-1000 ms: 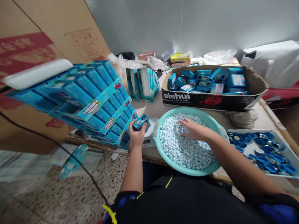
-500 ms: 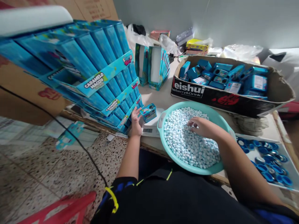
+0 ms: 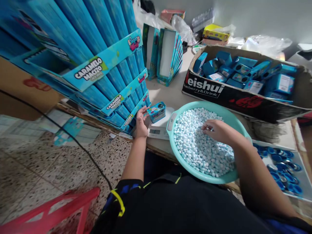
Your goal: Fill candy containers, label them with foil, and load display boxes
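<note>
A small blue candy box [image 3: 157,113] sits on a white digital scale [image 3: 158,134] near the table's front edge. Beside the box's left side is my left hand [image 3: 141,123], fingers stretched out and apart, with the fingertips close to the box. To the right, a turquoise basin [image 3: 172,122] holds a heap of small white and pale blue candies [image 3: 195,143]. Over the heap my right hand [image 3: 215,130] is closed, thumb and fingertips pinched together at the candies. What lies between those fingertips is too small to make out.
Stacked blue display trays of boxes [image 3: 117,78] rise at the left edge. Upright display cartons [image 3: 168,55] stand behind the scale. A black cardboard box [image 3: 219,91] of blue boxes is behind the basin. Blue round lids [image 3: 280,169] fill a white tray at right.
The view has shifted down and closer, so the stack and the cardboard box look larger. Both hands stay nearly in place, the right still pinched over the candies.
</note>
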Available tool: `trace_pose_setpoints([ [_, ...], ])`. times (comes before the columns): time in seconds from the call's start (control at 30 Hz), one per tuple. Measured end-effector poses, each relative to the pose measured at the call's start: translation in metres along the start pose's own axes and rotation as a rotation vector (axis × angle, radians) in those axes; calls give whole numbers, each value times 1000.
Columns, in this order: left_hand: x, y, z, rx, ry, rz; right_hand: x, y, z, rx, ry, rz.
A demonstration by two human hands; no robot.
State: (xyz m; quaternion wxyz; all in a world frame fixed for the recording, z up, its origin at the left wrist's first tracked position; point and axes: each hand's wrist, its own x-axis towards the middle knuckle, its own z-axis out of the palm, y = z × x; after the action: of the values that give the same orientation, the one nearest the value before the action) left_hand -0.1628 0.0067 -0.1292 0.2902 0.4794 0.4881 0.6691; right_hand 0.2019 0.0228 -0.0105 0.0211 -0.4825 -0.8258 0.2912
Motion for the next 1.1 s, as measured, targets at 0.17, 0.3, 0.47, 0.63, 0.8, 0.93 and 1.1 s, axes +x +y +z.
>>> trace_pose_setpoints([
  [0.17,-4,16,6,137,-71,95,0,0,0,-16,-19,-8],
  [0.3,2,37,19,275,-178,61,1,-3,0,-20,-31,15],
  [0.47,11,112,38,433,-222,291,1,-6,-3,-16,-40,31],
  [0.63,20,169,57,770,-781,621,-2,-4,-5,3,-51,24],
  [0.8,24,163,62,971,-787,794,-5,-1,-4,31,-59,-1],
  [0.93,25,153,60,991,-777,848,-6,-1,-4,34,-35,12],
  [1.1,28,155,56,917,-725,959,-7,-8,-7,98,72,-18],
])
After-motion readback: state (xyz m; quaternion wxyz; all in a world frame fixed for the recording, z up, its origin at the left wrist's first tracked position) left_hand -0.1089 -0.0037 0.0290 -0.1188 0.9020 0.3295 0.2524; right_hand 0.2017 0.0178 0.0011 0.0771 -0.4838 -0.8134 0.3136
